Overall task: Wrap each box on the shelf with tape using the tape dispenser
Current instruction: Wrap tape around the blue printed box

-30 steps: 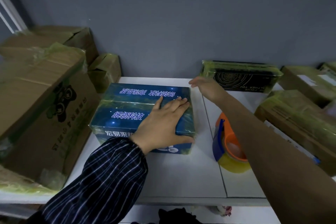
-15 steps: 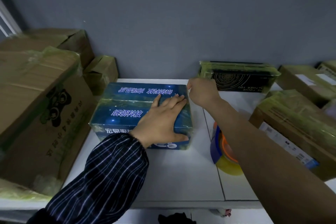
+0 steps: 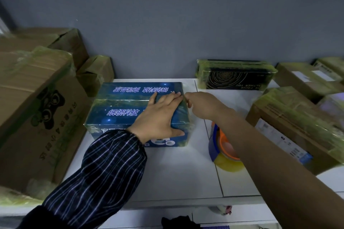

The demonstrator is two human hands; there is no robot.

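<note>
A blue box [image 3: 121,102] with white lettering, covered in clear tape, lies on the white shelf [image 3: 176,173]. My left hand [image 3: 158,115] presses flat on its top right part, with the thumb down on the front face. My right hand [image 3: 202,106] is at the box's upper right edge with curled fingers, and seems to pinch a small strip of tape there. The tape dispenser [image 3: 221,145], blue and orange with a yellowish roll, lies on the shelf to the right of the box, partly hidden under my right forearm.
A large taped cardboard box [image 3: 33,117] stands close on the left, with smaller cartons [image 3: 96,72] behind it. A taped black box [image 3: 234,76] leans at the back wall. Several taped cartons [image 3: 297,126] crowd the right side. The shelf's front edge is near me.
My right hand came from the box's far right corner toward me along the right edge and curled its fingers. The left hand stayed pressed on the box.
</note>
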